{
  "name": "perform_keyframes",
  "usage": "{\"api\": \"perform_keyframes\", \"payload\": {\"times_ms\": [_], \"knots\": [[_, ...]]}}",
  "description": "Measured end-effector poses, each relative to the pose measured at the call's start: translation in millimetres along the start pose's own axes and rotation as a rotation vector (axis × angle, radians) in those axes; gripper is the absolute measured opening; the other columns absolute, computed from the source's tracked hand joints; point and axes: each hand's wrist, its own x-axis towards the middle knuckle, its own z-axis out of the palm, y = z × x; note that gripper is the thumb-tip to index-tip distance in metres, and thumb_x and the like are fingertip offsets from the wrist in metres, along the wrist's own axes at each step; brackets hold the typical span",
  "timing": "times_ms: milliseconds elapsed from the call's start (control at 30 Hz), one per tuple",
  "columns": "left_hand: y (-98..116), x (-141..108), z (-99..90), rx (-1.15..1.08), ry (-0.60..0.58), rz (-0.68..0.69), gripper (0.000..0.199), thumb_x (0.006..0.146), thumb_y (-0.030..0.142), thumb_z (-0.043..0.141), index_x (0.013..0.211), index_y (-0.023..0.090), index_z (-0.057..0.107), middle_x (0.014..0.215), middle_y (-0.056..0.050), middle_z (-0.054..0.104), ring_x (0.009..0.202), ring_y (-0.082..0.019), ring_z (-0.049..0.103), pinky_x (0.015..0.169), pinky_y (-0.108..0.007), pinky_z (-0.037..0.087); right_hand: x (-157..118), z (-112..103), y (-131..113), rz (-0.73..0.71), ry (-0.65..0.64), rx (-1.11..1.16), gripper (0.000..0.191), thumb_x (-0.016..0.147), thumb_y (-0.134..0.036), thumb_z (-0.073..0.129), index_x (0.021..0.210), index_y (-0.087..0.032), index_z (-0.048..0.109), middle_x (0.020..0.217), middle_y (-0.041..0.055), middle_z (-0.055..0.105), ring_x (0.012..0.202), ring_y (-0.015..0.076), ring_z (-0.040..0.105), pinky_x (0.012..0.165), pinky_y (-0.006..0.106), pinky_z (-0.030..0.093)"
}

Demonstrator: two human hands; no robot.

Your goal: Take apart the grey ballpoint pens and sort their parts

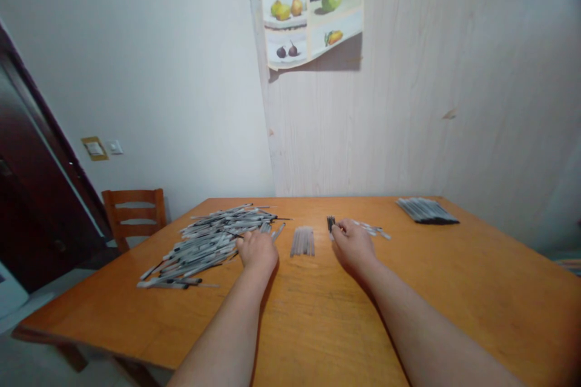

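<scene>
A large loose pile of slim, pen-like sticks (204, 243), translucent grey-white with some black parts, covers the left of the table. My left hand (258, 249) is at the pile's right edge, fingers curled, with a dark thin stick at its fingertips. A neat row of pale translucent tubes (302, 242) lies between my hands. Farther right, my right hand (354, 244) has its fingers drawn together beside a small row of short black pieces (331, 222); what the fingertips hold is hidden. Just beyond this hand are scattered small white-clear pieces (374, 230).
At the back right of the wooden table (318, 326) lies a stacked bundle of black-ended sticks (427, 210). A wooden chair (136, 214) stands past the left edge. The wall behind bears a sheet of fruit pictures (313, 21).
</scene>
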Motion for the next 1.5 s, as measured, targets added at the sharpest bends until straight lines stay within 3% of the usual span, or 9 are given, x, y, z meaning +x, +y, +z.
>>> {"api": "perform_keyframes", "payload": {"times_ms": [300, 500, 667, 900, 967, 1067, 1233, 1367, 1500], "knots": [[1, -1, -2.8, -0.129, 0.085, -0.048, 0.024, 0.082, 0.027, 0.052, 0.085, 0.019, 0.074, 0.104, -0.018, 0.07, 0.109, -0.034, 0.055, 0.091, -0.046, 0.035, 0, 2, 2, 0.019, 0.021, 0.044, 0.026, 0.09, -0.035, 0.048, 0.079, -0.021, 0.067, 0.068, 0.0034, 0.064, 0.066, 0.0161, 0.053, 0.058, 0.026, 0.026], [13, 7, -11.1, -1.154, 0.0, -0.17, 0.025, 0.075, 0.038, 0.061, 0.06, 0.018, 0.062, 0.068, -0.007, 0.064, 0.08, -0.025, 0.06, 0.074, -0.034, 0.041, 1, 3, -6, 0.032, 0.009, 0.182, 0.026, 0.086, -0.035, 0.048, 0.069, -0.02, 0.062, 0.061, 0.0009, 0.059, 0.062, 0.0153, 0.051, 0.057, 0.025, 0.029], [39, 7, -22.7, -1.407, -0.059, -0.143, 0.026, 0.073, 0.043, 0.065, 0.072, 0.016, 0.065, 0.073, -0.003, 0.065, 0.066, -0.014, 0.056, 0.066, -0.026, 0.042, -4, 10, -25, 0.115, -0.115, 0.6, 0.027, 0.082, -0.039, 0.054, 0.064, -0.019, 0.056, 0.058, -0.0006, 0.055, 0.056, 0.0129, 0.049, 0.053, 0.023, 0.034], [88, -8, -26.4, -2.001, -0.381, -0.182, 0.034, 0.061, 0.038, 0.08, 0.074, 0.017, 0.057, 0.063, 0.003, 0.057, 0.055, -0.009, 0.051, 0.051, -0.021, 0.037, -7, 4, -41, 0.417, -0.42, 1.207, 0.026, 0.086, -0.042, 0.06, 0.086, -0.017, 0.065, 0.074, 0.0051, 0.068, 0.052, 0.009, 0.055, 0.044, 0.017, 0.039], [100, -12, -23.2, -2.081, -0.477, -0.141, 0.037, 0.062, 0.04, 0.08, 0.076, 0.017, 0.055, 0.062, 0.004, 0.055, 0.047, -0.008, 0.047, 0.047, -0.021, 0.035, -7, 1, -42, 0.439, -0.457, 1.326, 0.026, 0.088, -0.042, 0.06, 0.089, -0.016, 0.066, 0.073, 0.0049, 0.069, 0.052, 0.0087, 0.056, 0.045, 0.017, 0.043], [109, -16, -17.4, -2.132, -0.468, -0.113, 0.036, 0.065, 0.04, 0.08, 0.08, 0.017, 0.056, 0.059, 0.005, 0.053, 0.044, -0.007, 0.044, 0.043, -0.02, 0.033, -6, -2, -41, 0.433, -0.482, 1.417, 0.023, 0.088, -0.038, 0.063, 0.089, -0.015, 0.067, 0.072, 0.0039, 0.069, 0.053, 0.0079, 0.057, 0.047, 0.016, 0.045], [104, -18, -14.3, -2.22, -0.526, -0.023, 0.032, 0.074, 0.042, 0.075, 0.083, 0.016, 0.059, 0.056, 0.005, 0.05, 0.044, -0.008, 0.045, 0.042, -0.021, 0.037, -6, -4, -38, 0.433, -0.488, 1.444, 0.017, 0.087, -0.031, 0.066, 0.083, -0.014, 0.066, 0.069, 0.0022, 0.067, 0.05, 0.0055, 0.054, 0.045, 0.014, 0.042], [96, -15, -20.0, -2.318, -0.458, -0.092, 0.028, 0.082, 0.037, 0.07, 0.095, 0.013, 0.065, 0.084, -0.007, 0.069, 0.065, -0.012, 0.063, 0.054, -0.021, 0.048, -8, -3, -38, 0.438, -0.622, 1.459, 0.018, 0.088, -0.03, 0.064, 0.087, -0.013, 0.067, 0.066, 0.0023, 0.066, 0.049, 0.006, 0.053, 0.045, 0.015, 0.041], [91, -13, -24.9, -2.324, -0.436, -0.165, 0.024, 0.084, 0.031, 0.069, 0.1, 0.014, 0.064, 0.096, -0.011, 0.071, 0.086, -0.018, 0.069, 0.056, -0.021, 0.051, -11, 0, -39, 0.451, -0.726, 1.496, 0.018, 0.088, -0.028, 0.062, 0.09, -0.012, 0.069, 0.067, 0.0039, 0.067, 0.051, 0.0077, 0.056, 0.048, 0.017, 0.042]]}}
